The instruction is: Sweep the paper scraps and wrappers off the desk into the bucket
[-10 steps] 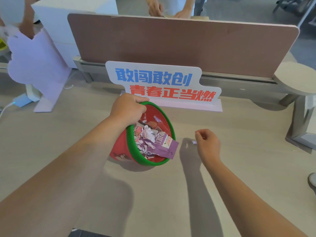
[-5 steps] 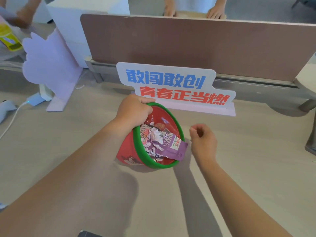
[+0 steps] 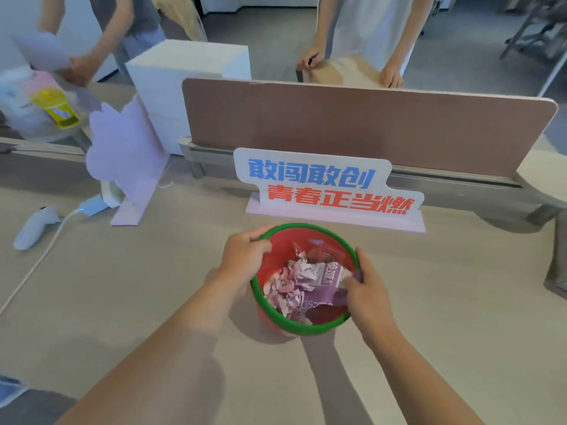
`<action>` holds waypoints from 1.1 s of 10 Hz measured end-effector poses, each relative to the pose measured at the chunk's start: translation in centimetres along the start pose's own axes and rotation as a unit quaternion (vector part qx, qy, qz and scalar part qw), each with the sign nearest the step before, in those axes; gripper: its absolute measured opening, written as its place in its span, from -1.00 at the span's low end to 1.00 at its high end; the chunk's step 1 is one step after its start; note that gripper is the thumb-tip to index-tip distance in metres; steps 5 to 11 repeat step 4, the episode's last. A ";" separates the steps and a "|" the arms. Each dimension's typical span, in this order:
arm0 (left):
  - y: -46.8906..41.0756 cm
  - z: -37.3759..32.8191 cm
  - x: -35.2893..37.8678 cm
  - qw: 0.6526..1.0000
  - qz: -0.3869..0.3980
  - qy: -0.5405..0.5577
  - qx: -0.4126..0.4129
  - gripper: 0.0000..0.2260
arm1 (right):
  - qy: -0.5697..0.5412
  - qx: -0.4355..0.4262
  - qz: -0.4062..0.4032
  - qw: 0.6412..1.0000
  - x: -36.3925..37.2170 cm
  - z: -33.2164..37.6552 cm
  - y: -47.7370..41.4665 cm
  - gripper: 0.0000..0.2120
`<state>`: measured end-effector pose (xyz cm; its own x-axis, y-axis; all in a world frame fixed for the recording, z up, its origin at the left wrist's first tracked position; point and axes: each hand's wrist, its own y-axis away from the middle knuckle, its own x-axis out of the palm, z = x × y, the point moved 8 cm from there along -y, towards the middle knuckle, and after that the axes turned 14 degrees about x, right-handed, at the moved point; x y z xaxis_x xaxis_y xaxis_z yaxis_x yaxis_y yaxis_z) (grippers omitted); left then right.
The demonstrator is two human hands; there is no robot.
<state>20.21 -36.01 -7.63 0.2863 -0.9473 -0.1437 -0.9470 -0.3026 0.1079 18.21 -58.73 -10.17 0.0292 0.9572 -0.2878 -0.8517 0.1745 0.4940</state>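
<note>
The pale wood-grain bench (image 3: 429,302) around both hands shows no scraps left, so the sweep looks nearly finished. Between the hands stands the round red bucket (image 3: 306,240), green-rimmed, its rim gripped by the left hand (image 3: 245,259). The right hand (image 3: 365,289) closes on a glossy purple wrapper (image 3: 322,297) beside crumpled paper scraps (image 3: 291,283) inside.

The right hand (image 3: 366,291), off the desk a second ago, now reaches into the bucket (image 3: 302,328) onto the wrappers (image 3: 310,283).
</note>
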 end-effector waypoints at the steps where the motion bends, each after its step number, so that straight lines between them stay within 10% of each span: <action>1: 1.9 2.6 0.3 0.999 -0.003 0.045 -0.024 -0.55 | 0.132 -0.024 -0.087 0.987 -1.4 1.5 1.9 -0.65; 11: 3.2 2.1 0.7 0.997 0.025 -0.060 0.037 -0.63 | 0.187 0.022 -0.106 0.976 -1.9 1.0 2.7 -0.67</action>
